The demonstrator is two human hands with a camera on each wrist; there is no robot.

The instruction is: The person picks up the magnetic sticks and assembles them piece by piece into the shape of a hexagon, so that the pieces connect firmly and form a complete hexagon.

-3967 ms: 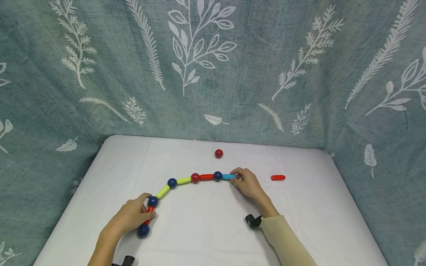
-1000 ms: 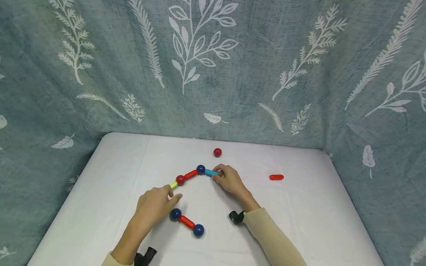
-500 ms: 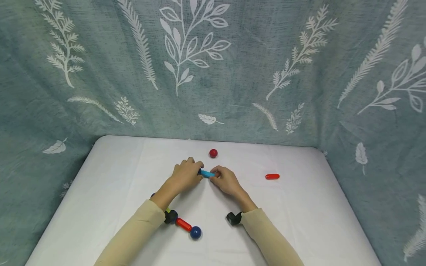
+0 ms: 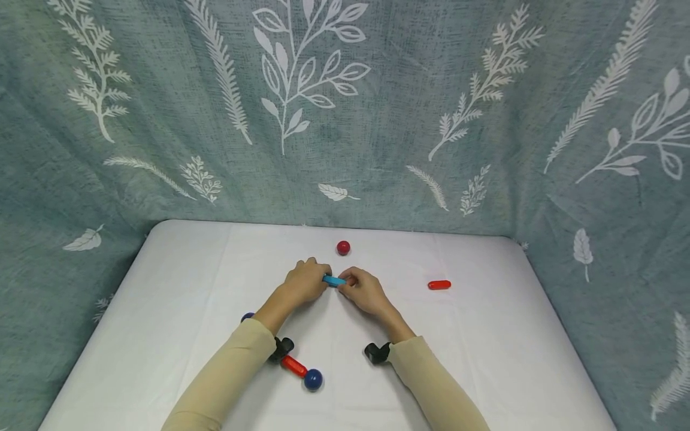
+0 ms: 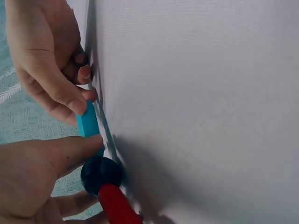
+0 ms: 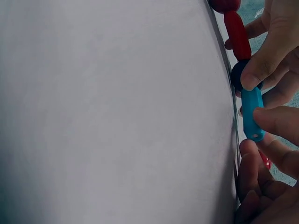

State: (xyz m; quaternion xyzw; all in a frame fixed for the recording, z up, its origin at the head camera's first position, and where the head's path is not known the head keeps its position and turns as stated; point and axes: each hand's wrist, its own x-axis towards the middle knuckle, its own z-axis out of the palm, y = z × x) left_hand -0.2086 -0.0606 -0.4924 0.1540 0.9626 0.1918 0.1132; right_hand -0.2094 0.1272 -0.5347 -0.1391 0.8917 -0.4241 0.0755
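In the head view my right hand [image 4: 366, 294] pinches the free end of a light-blue magnetic stick [image 4: 335, 281]. My left hand [image 4: 308, 282] grips the stick's other end, where it joins a dark blue ball [image 5: 100, 175]. The left thumb lies over that joint in the right wrist view. From the ball the chain runs on through a red stick [image 6: 237, 35] to a red ball [image 6: 225, 3]. My left hand and forearm hide the chain's middle in the head view. Its near end shows a red stick [image 4: 293, 366] and a dark blue ball [image 4: 313, 379].
A loose red ball [image 4: 343, 248] lies beyond the hands, toward the table's far edge. Off to the right is a loose red stick [image 4: 439, 285]. Another dark blue ball [image 4: 248, 316] peeks out behind the left forearm. A patterned curtain [image 4: 388, 120] hangs behind the white table [image 4: 463, 335].
My left hand has moved from the chain's near end along it to the light-blue stick. The near end has swung right, and the light-blue stick, pinched by my right hand, has shifted left.
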